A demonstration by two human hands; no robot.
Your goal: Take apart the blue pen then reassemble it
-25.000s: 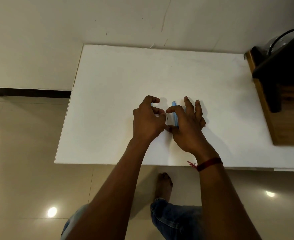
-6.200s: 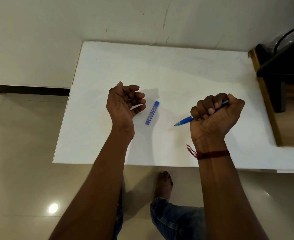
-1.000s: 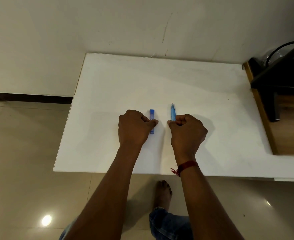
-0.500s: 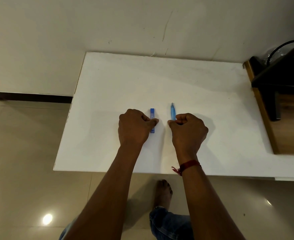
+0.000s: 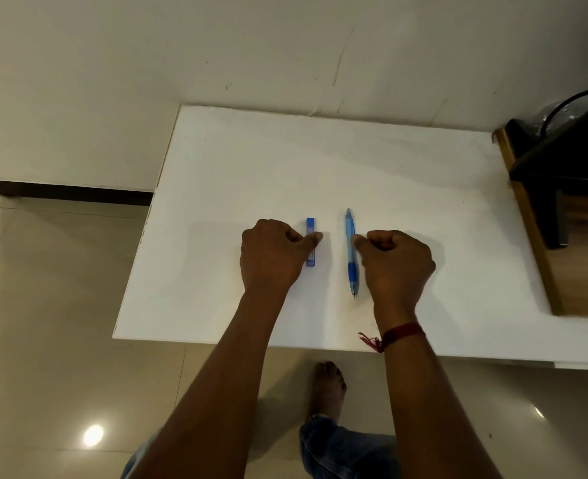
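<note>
The blue pen [image 5: 350, 250] lies in one piece on the white table [image 5: 320, 160], its tip pointing toward me. A small blue rectangular case [image 5: 310, 224] lies parallel to it on the left. My left hand [image 5: 271, 255] rests as a fist on the table left of the case, and its thumb tip lies across the middle of the case. My right hand [image 5: 396, 264] is a fist just right of the pen, with the thumb tip touching the barrel. Neither hand lifts anything.
A wooden surface [image 5: 583, 264] adjoins the table's right side, with a black frame [image 5: 562, 167] and a cable on it. The table's back edge meets the wall. Below the front edge are a tiled floor and my foot [image 5: 328, 382].
My right hand has slid right off the pen, so its whole length now shows on the table. The left hand and the case have stayed put.
</note>
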